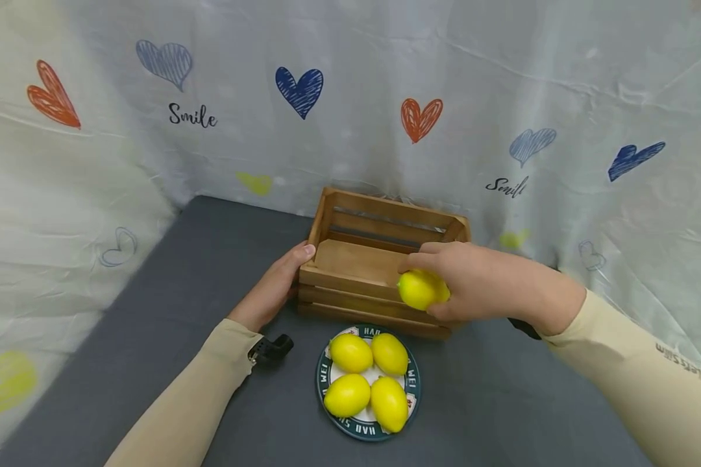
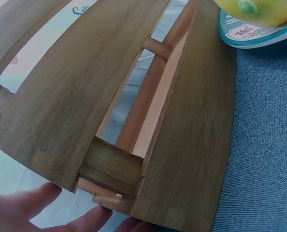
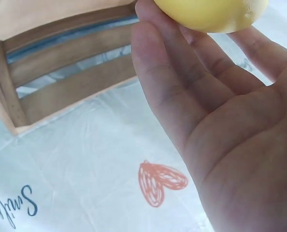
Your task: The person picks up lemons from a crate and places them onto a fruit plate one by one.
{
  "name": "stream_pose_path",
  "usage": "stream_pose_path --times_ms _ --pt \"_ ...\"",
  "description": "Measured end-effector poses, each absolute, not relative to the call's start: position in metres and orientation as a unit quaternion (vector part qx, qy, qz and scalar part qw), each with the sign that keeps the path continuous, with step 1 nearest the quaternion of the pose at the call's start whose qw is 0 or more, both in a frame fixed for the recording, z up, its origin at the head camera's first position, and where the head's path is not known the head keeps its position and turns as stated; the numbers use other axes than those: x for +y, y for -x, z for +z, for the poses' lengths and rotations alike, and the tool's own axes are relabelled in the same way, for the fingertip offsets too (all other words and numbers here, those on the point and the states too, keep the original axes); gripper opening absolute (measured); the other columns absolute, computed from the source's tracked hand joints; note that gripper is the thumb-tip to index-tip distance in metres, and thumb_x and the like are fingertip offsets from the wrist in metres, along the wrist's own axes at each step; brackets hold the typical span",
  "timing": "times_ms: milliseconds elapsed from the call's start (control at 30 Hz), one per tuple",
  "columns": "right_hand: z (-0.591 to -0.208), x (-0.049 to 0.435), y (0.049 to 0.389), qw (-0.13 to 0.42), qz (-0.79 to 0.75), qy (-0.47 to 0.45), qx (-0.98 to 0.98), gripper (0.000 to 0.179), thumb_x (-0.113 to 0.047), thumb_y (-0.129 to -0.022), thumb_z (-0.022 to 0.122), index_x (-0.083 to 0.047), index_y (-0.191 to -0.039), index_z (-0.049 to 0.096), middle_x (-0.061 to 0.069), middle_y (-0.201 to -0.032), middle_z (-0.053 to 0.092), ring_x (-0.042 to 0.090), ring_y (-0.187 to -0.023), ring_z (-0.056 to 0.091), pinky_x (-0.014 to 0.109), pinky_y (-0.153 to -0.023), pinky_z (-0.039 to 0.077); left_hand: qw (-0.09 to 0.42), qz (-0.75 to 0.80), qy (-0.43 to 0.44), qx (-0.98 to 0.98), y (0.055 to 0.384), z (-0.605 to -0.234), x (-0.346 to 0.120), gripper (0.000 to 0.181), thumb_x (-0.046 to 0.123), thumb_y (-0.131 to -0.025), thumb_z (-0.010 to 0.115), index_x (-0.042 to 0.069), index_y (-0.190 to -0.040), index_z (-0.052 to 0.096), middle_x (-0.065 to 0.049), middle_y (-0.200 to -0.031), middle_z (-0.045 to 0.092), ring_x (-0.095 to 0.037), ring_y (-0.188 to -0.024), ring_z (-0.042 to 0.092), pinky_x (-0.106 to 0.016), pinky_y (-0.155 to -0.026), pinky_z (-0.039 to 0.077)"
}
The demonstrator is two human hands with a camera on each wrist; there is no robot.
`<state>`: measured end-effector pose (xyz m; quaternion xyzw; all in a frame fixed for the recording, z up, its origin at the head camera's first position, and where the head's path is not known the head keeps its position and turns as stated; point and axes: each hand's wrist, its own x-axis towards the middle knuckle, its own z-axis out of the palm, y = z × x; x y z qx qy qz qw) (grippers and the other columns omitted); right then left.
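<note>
My right hand [image 1: 473, 275] grips a yellow lemon [image 1: 422, 290] over the front rim of a slatted wooden crate [image 1: 374, 295]. In the right wrist view, the fingers curl round the lemon [image 3: 216, 12], which is cut off by the top edge. My left hand [image 1: 274, 279] holds the crate at its left end, the thumb at the upper edge. The left wrist view shows its fingertips [image 2: 97, 215] against the ends of the slats. Several more lemons [image 1: 350, 353] lie on a round plate [image 1: 322, 376] with a dark lettered rim, in front of the crate.
A dark grey cloth [image 1: 239, 240] covers the table. Behind the crate and along the left side hangs a pale curtain [image 1: 350, 71] printed with hearts and words. A black strap device [image 1: 271, 348] is on the left wrist, close to the plate.
</note>
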<state>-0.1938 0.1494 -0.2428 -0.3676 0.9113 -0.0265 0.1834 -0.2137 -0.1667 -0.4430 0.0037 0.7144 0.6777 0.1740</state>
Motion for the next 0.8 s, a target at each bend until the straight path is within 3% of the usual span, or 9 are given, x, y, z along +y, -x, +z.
stream_pose_path --times_ms 200,467,800 --pt "-0.252 0.152 0.174 0.188 -0.021 0.367 0.911 0.06 -0.022 -0.087 0.091 -0.024 -0.141 0.067 -0.004 -0.125 0.066 0.014 -0.095 0.062 0.034 -0.083 0.058 0.177 0.678 -0.002 0.713 0.214 -0.442 -0.167 0.09 0.071 -0.104 0.045 0.026 -0.176 0.014 -0.002 -0.184 0.007 -0.041 -0.169 0.009 -0.074 -0.131 0.014" --pt "-0.284 0.159 0.158 0.218 -0.049 0.359 0.906 0.059 -0.021 -0.088 0.09 -0.026 -0.142 0.066 -0.006 -0.132 0.066 0.011 -0.1 0.063 0.034 -0.085 0.059 0.179 0.671 0.004 0.719 0.216 -0.441 -0.169 0.09 0.073 -0.104 0.043 0.029 -0.176 0.012 -0.005 -0.184 0.004 -0.048 -0.167 0.009 -0.074 -0.131 0.014" --pt "-0.329 0.164 0.147 0.248 -0.068 0.355 0.899 0.057 -0.02 -0.085 0.091 -0.023 -0.138 0.069 -0.007 -0.123 0.065 0.011 -0.095 0.059 0.034 -0.083 0.056 0.183 0.668 0.007 0.721 0.218 -0.444 -0.167 0.09 0.075 -0.103 0.043 0.032 -0.176 0.013 -0.007 -0.184 0.005 -0.05 -0.165 0.014 -0.074 -0.13 0.016"
